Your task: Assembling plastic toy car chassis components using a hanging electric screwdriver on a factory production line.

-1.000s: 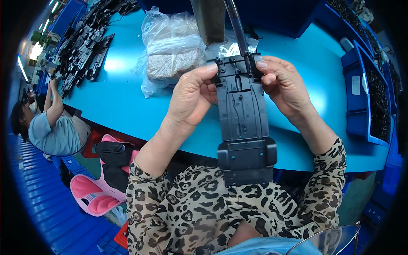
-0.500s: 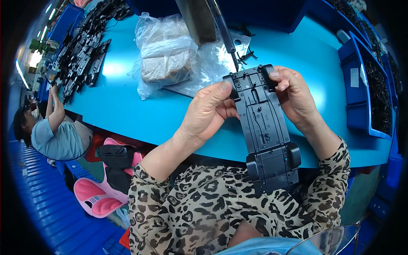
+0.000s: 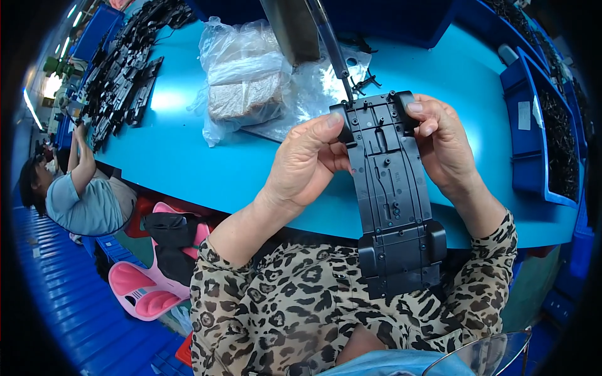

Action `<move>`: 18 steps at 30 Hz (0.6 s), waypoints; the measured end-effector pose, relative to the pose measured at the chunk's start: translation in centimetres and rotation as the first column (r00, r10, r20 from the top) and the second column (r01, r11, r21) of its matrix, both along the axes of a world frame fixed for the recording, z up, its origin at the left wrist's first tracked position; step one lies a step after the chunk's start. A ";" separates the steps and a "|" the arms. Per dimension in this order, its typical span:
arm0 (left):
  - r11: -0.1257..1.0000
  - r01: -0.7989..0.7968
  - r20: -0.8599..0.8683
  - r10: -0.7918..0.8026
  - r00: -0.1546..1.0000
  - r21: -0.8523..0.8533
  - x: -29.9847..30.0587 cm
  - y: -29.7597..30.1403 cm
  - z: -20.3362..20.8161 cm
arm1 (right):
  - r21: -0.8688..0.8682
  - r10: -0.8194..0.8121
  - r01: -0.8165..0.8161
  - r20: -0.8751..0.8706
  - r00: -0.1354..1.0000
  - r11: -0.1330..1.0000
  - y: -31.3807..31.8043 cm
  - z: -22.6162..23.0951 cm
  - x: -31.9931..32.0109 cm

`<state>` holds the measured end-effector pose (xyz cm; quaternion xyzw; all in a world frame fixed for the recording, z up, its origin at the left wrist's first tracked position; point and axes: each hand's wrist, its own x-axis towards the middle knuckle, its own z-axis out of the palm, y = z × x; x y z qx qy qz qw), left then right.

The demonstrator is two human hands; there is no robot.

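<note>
Between my hands is a long black plastic toy car chassis (image 3: pixel 390 182), with wheel arches at both ends and small posts on its face. My left hand (image 3: pixel 307 153) is closed on its far left corner, the thumb on the wheel arch. On the far right corner, my right hand (image 3: pixel 444 138) grips the other arch with thumb and fingers. The chassis slants toward me, its near end over my lap. Just beyond its far end comes down the thin tip of a screwdriver-like tool (image 3: pixel 345 78). Small black parts (image 3: pixel 365 83) lie behind that tip.
A plastic-wrapped package (image 3: pixel 244 94) sits on the blue table (image 3: pixel 182 163), left of the tool. Black parts are heaped (image 3: pixel 128 75) at the far left. A blue bin (image 3: pixel 523 150) of dark pieces stands at right. A person (image 3: pixel 94 194) works at left, near a pink chair (image 3: pixel 147 291).
The chassis has turned slightly and its far end has shifted a little to the right and up. My right hand has moved with it; the grips stay the same.
</note>
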<state>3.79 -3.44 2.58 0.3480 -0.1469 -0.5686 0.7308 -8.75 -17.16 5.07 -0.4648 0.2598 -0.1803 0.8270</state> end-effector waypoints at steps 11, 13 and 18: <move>1.000 -0.004 -0.006 0.004 1.000 0.008 0.1 -0.2 0.1 | 0.025 0.018 -0.018 -0.009 1.000 1.000 -0.1 0.4 0.0; 1.000 0.008 -0.006 -0.008 1.000 -0.010 0.2 -0.2 0.1 | 0.029 0.023 -0.022 -0.002 1.000 0.999 -0.2 0.2 -0.1; 0.999 0.028 -0.007 -0.028 1.000 -0.035 0.2 -0.1 0.1 | 0.035 0.023 -0.023 -0.008 1.000 0.999 0.0 0.3 -0.1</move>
